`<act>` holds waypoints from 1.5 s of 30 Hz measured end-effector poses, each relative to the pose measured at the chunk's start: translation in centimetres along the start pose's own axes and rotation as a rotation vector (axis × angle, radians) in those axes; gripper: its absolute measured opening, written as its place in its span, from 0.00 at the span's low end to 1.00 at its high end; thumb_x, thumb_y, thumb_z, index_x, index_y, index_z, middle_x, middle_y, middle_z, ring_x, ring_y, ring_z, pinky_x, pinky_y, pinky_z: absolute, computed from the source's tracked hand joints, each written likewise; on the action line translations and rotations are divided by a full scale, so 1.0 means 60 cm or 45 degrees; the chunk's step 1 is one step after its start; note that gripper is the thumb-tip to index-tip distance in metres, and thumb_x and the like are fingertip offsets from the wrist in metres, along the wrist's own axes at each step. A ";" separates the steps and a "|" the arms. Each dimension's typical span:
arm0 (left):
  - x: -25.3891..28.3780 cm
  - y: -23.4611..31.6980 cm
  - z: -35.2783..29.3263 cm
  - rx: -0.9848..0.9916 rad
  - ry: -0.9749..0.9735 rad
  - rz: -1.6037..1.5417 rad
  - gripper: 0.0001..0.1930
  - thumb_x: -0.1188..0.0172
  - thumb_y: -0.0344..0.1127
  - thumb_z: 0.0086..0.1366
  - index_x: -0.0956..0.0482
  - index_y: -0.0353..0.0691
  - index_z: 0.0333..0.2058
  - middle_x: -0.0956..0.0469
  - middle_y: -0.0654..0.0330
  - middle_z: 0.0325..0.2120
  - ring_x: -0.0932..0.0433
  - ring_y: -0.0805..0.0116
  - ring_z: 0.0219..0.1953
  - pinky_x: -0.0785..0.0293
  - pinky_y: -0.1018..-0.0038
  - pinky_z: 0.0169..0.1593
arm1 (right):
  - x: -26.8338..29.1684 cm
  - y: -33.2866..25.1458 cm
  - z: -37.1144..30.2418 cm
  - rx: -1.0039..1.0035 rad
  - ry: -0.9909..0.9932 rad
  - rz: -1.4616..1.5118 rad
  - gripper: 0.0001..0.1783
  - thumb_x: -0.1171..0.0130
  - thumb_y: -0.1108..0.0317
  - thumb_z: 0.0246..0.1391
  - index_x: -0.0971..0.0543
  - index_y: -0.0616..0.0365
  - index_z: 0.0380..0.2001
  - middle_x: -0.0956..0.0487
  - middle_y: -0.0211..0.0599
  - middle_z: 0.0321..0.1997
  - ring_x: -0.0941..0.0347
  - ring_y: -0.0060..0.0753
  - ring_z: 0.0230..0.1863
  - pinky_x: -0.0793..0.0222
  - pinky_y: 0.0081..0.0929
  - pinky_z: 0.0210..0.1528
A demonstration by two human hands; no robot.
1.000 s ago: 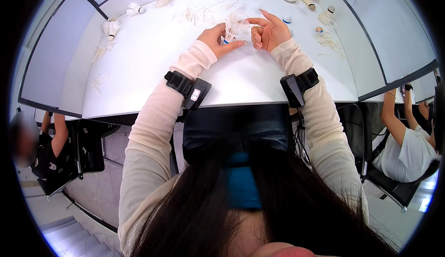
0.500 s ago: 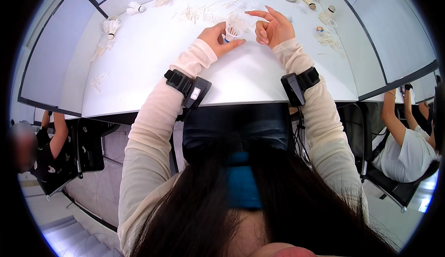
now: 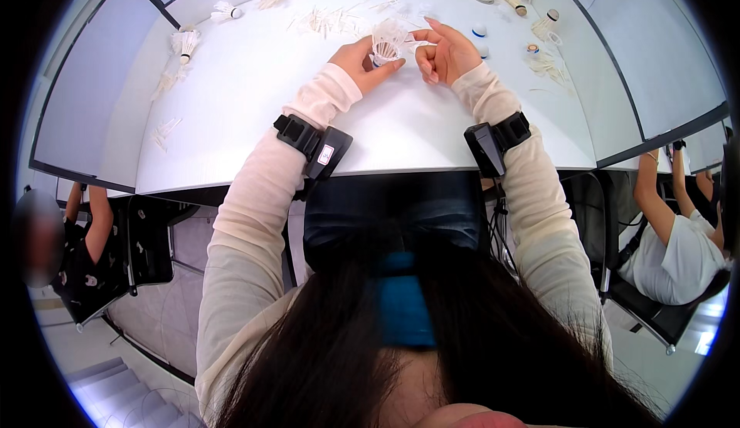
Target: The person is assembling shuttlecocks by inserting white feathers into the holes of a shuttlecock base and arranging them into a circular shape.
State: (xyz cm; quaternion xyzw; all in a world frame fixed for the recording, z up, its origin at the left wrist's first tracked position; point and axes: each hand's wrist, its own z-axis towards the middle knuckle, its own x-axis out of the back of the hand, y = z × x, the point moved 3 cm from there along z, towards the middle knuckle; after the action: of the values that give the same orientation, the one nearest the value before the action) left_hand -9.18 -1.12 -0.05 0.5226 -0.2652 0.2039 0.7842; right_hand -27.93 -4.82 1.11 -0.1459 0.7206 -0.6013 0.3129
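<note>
Here's my left hand (image 3: 362, 64), thumb and fingers curled in close around the lower end of a white shuttlecock (image 3: 389, 36), a snug grip, and there's a hint of blue down by the base. The shuttlecock sits in front of me, over the middle of the white table (image 3: 308, 135), its feathered skirt opening upward and away. Over on the right, my right hand (image 3: 449, 52) is half open, upper fingers stretched toward the skirt, lower ones folded in; the tips are right beside the feathers, though whether they touch, I can't tell! Just past my hands, loose feather pieces (image 3: 327, 21) lie scattered. Right of my right hand, two small caps, an upper cap (image 3: 479, 30) and a lower cap (image 3: 483, 50), and further right a pale ring (image 3: 553, 38) near an upended shuttlecock (image 3: 546, 21). Far left, a bunched shuttlecock (image 3: 185, 45) rests near the partition (image 3: 100, 81), and both wrists wear black devices (image 3: 329, 153).
</note>
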 end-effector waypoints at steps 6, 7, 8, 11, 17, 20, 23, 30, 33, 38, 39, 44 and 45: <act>0.000 0.003 0.000 0.070 -0.042 0.039 0.26 0.36 0.55 0.55 0.22 0.35 0.40 0.25 0.58 0.18 0.30 0.69 0.20 0.33 0.72 0.26 | 0.006 0.003 0.001 -0.064 -0.033 0.062 0.32 0.57 0.40 0.60 0.34 0.62 0.48 0.31 0.35 0.17 0.39 0.30 0.15 0.40 0.25 0.24; 0.001 0.007 -0.001 0.070 -0.043 0.038 0.26 0.36 0.55 0.55 0.22 0.35 0.40 0.25 0.58 0.18 0.30 0.69 0.20 0.33 0.72 0.26 | 0.004 0.002 0.000 -0.064 -0.032 0.063 0.32 0.57 0.40 0.60 0.34 0.62 0.48 0.31 0.35 0.17 0.39 0.30 0.15 0.40 0.25 0.24; 0.002 0.011 -0.002 0.073 -0.058 0.031 0.26 0.37 0.55 0.55 0.22 0.35 0.40 0.25 0.58 0.18 0.30 0.69 0.20 0.33 0.72 0.26 | 0.003 0.002 -0.001 -0.055 -0.025 0.076 0.32 0.58 0.40 0.60 0.33 0.62 0.48 0.31 0.35 0.16 0.39 0.31 0.15 0.40 0.26 0.24; 0.003 0.013 -0.003 0.066 -0.067 0.019 0.26 0.37 0.55 0.56 0.22 0.35 0.41 0.25 0.59 0.18 0.30 0.69 0.20 0.33 0.72 0.26 | 0.001 -0.002 -0.004 -0.033 -0.043 0.096 0.35 0.57 0.40 0.59 0.35 0.64 0.51 0.31 0.36 0.16 0.39 0.30 0.15 0.39 0.26 0.24; -0.002 -0.001 -0.001 0.038 -0.057 -0.025 0.26 0.37 0.54 0.56 0.22 0.35 0.41 0.24 0.58 0.19 0.31 0.69 0.20 0.33 0.72 0.26 | -0.001 -0.004 -0.005 0.006 -0.093 0.123 0.37 0.55 0.40 0.58 0.35 0.67 0.53 0.31 0.35 0.16 0.39 0.29 0.15 0.39 0.26 0.25; -0.004 0.000 -0.001 0.026 -0.058 -0.051 0.25 0.37 0.53 0.56 0.22 0.36 0.41 0.24 0.58 0.20 0.31 0.70 0.20 0.33 0.72 0.27 | -0.001 -0.005 -0.007 0.030 -0.096 0.134 0.36 0.56 0.40 0.59 0.33 0.67 0.52 0.31 0.35 0.15 0.39 0.29 0.15 0.40 0.26 0.25; -0.004 0.001 -0.001 0.028 -0.066 -0.068 0.25 0.36 0.53 0.56 0.22 0.36 0.41 0.24 0.58 0.20 0.30 0.70 0.21 0.33 0.72 0.27 | -0.001 -0.008 -0.008 0.063 -0.092 0.149 0.35 0.56 0.40 0.59 0.30 0.66 0.49 0.31 0.34 0.15 0.39 0.29 0.15 0.40 0.26 0.25; -0.005 -0.002 -0.001 0.016 -0.067 -0.058 0.25 0.36 0.53 0.55 0.23 0.36 0.40 0.24 0.57 0.21 0.30 0.68 0.21 0.33 0.72 0.27 | -0.001 -0.012 -0.010 0.146 -0.136 0.163 0.36 0.58 0.40 0.60 0.29 0.67 0.49 0.33 0.31 0.14 0.39 0.28 0.15 0.41 0.26 0.24; -0.005 -0.001 0.001 0.026 -0.077 -0.018 0.24 0.36 0.52 0.55 0.23 0.36 0.40 0.24 0.56 0.21 0.29 0.67 0.21 0.32 0.71 0.28 | -0.002 -0.015 -0.013 0.155 -0.131 0.154 0.36 0.60 0.41 0.61 0.29 0.68 0.49 0.34 0.31 0.14 0.40 0.27 0.15 0.41 0.25 0.24; -0.004 -0.011 -0.001 -0.024 -0.062 -0.064 0.23 0.36 0.49 0.55 0.24 0.35 0.40 0.23 0.56 0.23 0.28 0.66 0.22 0.31 0.71 0.29 | -0.009 -0.020 -0.016 0.226 -0.219 0.225 0.36 0.62 0.43 0.62 0.29 0.69 0.50 0.34 0.31 0.14 0.40 0.27 0.16 0.42 0.25 0.24; -0.004 -0.011 -0.001 -0.004 -0.073 -0.058 0.22 0.36 0.48 0.55 0.24 0.35 0.40 0.23 0.56 0.23 0.28 0.66 0.23 0.30 0.71 0.30 | -0.009 -0.021 -0.017 0.258 -0.247 0.247 0.35 0.63 0.43 0.62 0.29 0.70 0.51 0.34 0.31 0.15 0.40 0.27 0.16 0.41 0.25 0.24; -0.001 -0.002 -0.001 -0.003 -0.090 0.002 0.22 0.36 0.43 0.56 0.26 0.34 0.44 0.21 0.57 0.27 0.27 0.70 0.26 0.29 0.74 0.33 | -0.004 -0.022 -0.017 0.271 -0.172 0.094 0.34 0.65 0.46 0.64 0.31 0.68 0.54 0.34 0.30 0.15 0.40 0.25 0.17 0.41 0.23 0.26; 0.001 0.003 -0.002 -0.010 -0.097 0.037 0.21 0.36 0.39 0.58 0.27 0.33 0.46 0.21 0.60 0.29 0.26 0.75 0.28 0.28 0.77 0.34 | -0.005 -0.021 -0.017 0.258 -0.153 0.021 0.33 0.67 0.48 0.65 0.33 0.68 0.56 0.34 0.29 0.16 0.41 0.24 0.18 0.42 0.22 0.26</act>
State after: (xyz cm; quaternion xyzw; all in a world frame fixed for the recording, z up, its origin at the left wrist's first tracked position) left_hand -9.23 -0.94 0.05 0.5229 -0.3031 0.1943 0.7726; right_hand -28.54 -4.17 2.46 -0.1434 0.6372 -0.6586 0.3736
